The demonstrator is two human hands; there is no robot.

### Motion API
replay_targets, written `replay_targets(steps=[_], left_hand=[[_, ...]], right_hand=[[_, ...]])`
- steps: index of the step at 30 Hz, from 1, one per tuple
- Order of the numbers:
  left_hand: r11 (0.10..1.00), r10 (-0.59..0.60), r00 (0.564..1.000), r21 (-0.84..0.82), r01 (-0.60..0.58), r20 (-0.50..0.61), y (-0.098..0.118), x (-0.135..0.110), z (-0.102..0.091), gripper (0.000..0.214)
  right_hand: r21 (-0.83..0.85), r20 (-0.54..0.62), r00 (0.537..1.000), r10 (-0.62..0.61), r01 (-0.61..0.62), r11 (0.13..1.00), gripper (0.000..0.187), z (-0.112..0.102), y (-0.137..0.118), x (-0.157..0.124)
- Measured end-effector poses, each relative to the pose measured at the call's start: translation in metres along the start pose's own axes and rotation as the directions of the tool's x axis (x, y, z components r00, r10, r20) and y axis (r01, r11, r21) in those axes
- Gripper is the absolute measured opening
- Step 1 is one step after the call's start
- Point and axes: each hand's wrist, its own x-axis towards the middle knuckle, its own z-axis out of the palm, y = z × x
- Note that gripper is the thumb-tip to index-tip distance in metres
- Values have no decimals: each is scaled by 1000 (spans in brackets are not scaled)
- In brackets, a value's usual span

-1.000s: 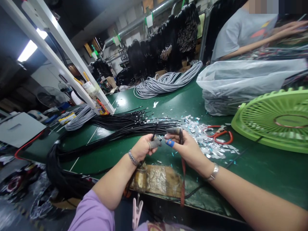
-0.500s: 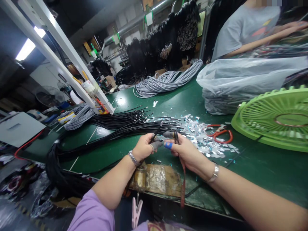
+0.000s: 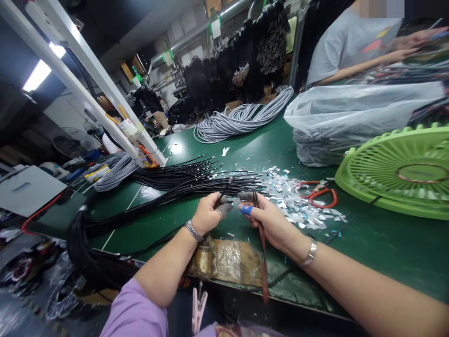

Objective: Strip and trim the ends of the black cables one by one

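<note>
Over the green table, my left hand (image 3: 207, 214) is closed, thumb and fingers pinching a black cable (image 3: 227, 188) whose short end sticks up. Grey covers sit on some fingertips. Facing it, a small gap away, my right hand (image 3: 264, 214) has a blue band on one finger and grips a dark, thin two-pronged tool (image 3: 255, 199); its exact kind is hard to make out. A reddish-brown strip (image 3: 264, 267) hangs below that hand. Just behind both hands lies a bundle of black cables (image 3: 182, 185) with pale-tipped ends. Below them is a tape-wrapped board (image 3: 231, 262) at the table edge.
White and bluish scraps (image 3: 298, 206) are scattered to the right, beside red-handled scissors (image 3: 324, 197). A green fan (image 3: 403, 173) and a plastic bag (image 3: 351, 121) of cables stand further right. Grey cable coils (image 3: 242, 122) lie behind. A co-worker (image 3: 354, 44) works at the far right.
Both hands stay close together, with only slight shifts of the fingers and the cable end. The view has moved slightly. The co-worker's hands at the far right have moved.
</note>
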Motion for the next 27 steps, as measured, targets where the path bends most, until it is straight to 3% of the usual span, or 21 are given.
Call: replay_targets(steps=[5, 8, 11, 14, 17, 20, 23, 27], left_hand=[[959, 99, 995, 267, -98, 8, 3, -5, 0, 18], [910, 91, 996, 406, -88, 12, 3, -6, 1, 14], [951, 32, 999, 308, -36, 19, 0, -3, 2, 15], [996, -85, 994, 42, 82, 67, -2, 1, 1, 29], [981, -170, 980, -74, 178, 99, -2, 3, 0, 39], [986, -140, 981, -67, 150, 135, -3, 3, -1, 38], [999, -36, 986, 30, 31, 165, -5, 2, 0, 29], [972, 20, 984, 227, -60, 178, -3, -3, 0, 15]], right_hand=[[-47, -46, 999, -6, 4, 999, 50, 0, 1, 0], [-90, 16, 1000, 16, -14, 996, 46, 0, 0, -3], [-145, 111, 994, 13, 3, 989, 42, 0, -3, -6], [-185, 38, 994, -103, 108, 977, 36, -6, -5, -3], [-256, -16, 978, -208, 197, 946, 39, -15, -3, 6], [-340, 69, 977, -203, 214, 916, 49, -20, 1, 15], [-380, 141, 965, -221, 259, 888, 49, -19, 5, 18], [-338, 115, 963, -244, 269, 902, 39, -14, 5, 15]])
